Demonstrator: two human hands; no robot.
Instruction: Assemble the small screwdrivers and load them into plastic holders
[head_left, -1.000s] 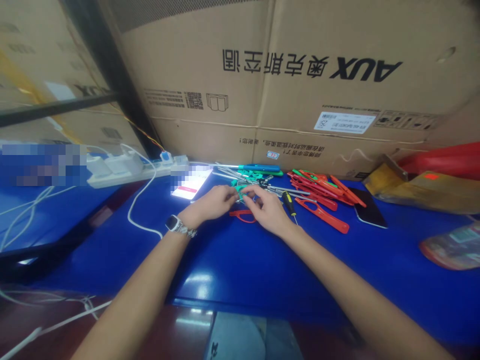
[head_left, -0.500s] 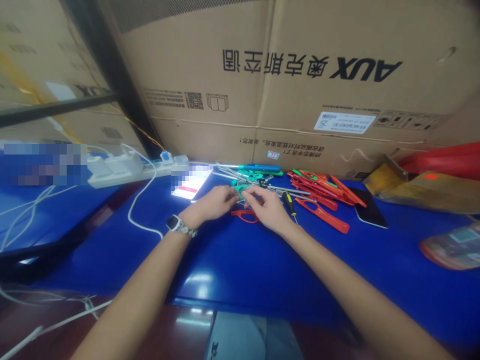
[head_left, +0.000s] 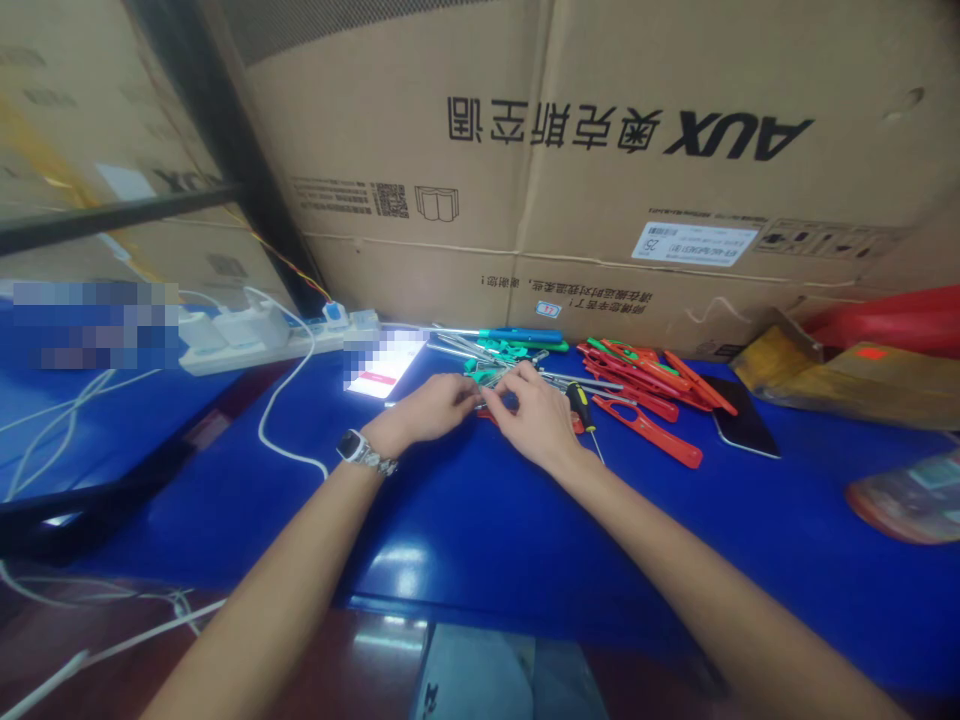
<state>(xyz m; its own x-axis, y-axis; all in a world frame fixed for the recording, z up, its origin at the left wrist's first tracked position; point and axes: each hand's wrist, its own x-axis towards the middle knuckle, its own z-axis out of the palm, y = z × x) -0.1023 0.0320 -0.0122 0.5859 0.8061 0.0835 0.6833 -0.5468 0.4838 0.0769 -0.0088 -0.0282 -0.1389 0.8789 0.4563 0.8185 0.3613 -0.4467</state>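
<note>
In front of the pile, my left hand point(head_left: 435, 408), with a watch point(head_left: 354, 446) on its wrist, meets my right hand point(head_left: 532, 415). Both are closed at the fingertips, and whatever is pinched there is too small and hidden to name. A red plastic piece point(head_left: 577, 423) shows partly from behind my right hand. Green plastic parts point(head_left: 510, 350) and thin metal rods point(head_left: 592, 382) lie just beyond the fingers. To the right of my right hand rests a yellow-and-black screwdriver point(head_left: 581, 405). Several red plastic handles point(head_left: 652, 432) lie farther right.
A lit phone point(head_left: 382, 368) lies left of the pile, near a white power strip point(head_left: 300, 345) and cable point(head_left: 262, 425). A blue-handled tool point(head_left: 521, 335) lies at the back against the carton point(head_left: 420, 260). A dark phone point(head_left: 746, 420) and clear container point(head_left: 911, 495) are on the right.
My right hand has shifted slightly, its fingers more bent. The red piece that lay in the open below it is now mostly hidden behind it. My left hand is nearly still.
</note>
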